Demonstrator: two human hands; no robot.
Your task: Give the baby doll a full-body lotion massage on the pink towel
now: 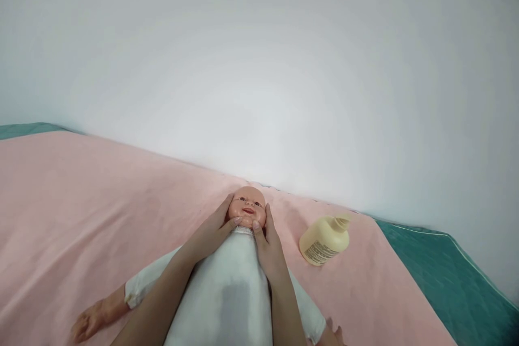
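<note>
A baby doll in a white suit [227, 292] lies on its back on a pink blanket [81, 216], its head [247, 206] toward the wall. My left hand [213, 232] cups the left side of the doll's head, with the thumb at the chin. My right hand [267, 246] holds the right side of the head, its thumb also on the chin. Both forearms lie along the doll's body. The doll's bare hand [87, 321] rests on the blanket at lower left.
A cream plastic bottle [324, 240] with a pump top lies on its side on the blanket, right of the doll's head. Teal bedding [446, 281] shows beyond the blanket at right and far left. A plain white wall rises behind.
</note>
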